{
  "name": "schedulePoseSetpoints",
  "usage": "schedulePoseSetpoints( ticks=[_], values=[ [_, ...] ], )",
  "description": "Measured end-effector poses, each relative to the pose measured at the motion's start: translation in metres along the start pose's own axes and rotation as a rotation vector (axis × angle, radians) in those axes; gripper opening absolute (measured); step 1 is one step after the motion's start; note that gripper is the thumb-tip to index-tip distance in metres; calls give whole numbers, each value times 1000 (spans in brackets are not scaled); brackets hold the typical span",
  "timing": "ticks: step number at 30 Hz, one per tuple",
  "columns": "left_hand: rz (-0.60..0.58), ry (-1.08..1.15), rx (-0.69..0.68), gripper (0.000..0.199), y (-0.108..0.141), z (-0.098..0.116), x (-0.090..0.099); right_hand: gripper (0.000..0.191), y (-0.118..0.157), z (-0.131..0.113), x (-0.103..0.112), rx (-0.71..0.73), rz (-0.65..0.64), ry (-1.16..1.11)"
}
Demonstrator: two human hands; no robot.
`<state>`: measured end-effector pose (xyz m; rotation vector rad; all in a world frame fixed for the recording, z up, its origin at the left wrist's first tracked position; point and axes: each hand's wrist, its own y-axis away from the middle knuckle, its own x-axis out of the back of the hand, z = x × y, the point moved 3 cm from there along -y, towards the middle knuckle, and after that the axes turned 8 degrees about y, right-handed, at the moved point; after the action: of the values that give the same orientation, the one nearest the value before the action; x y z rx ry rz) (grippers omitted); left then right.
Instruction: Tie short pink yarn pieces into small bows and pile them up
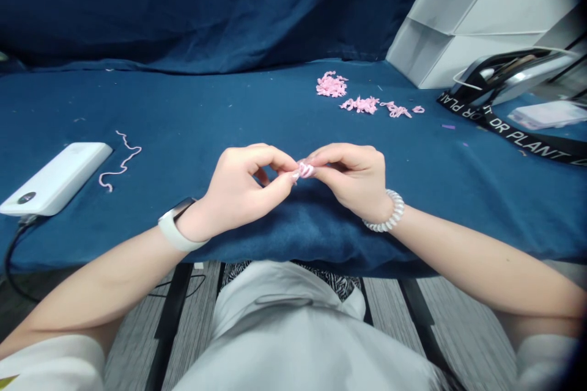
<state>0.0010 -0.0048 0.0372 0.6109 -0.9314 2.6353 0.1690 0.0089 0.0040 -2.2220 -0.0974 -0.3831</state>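
Left hand (241, 186) pinches one end of a small curled pink yarn piece (306, 170) at centre, fingertips pressed together, its long axis running roughly 9-to-3; right hand (353, 180) pinches the other end. On the dark blue cloth surface (192, 110), a thin wavy pink yarn strand (120, 162) lies at 9 o'clock, crumpled pink yarn clippings (331, 84) at 1 o'clock.

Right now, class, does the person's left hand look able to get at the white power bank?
Probably yes. The left hand pinches a small pink piece with the right hand, but only a thin pink strand lies on the blue cloth before the power bank, hardly a barrier.
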Motion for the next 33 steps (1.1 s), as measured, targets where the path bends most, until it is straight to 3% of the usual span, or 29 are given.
schedulePoseSetpoints(
  ticks=[15,33],
  values=[
    [27,45,19,7,-1,-6,2,7,-1,-2,-1,32,-44,-15],
    [-32,-81,-135,6,-1,-3,6,3,-1,1,-2,-64,-81,-12]
  ],
)
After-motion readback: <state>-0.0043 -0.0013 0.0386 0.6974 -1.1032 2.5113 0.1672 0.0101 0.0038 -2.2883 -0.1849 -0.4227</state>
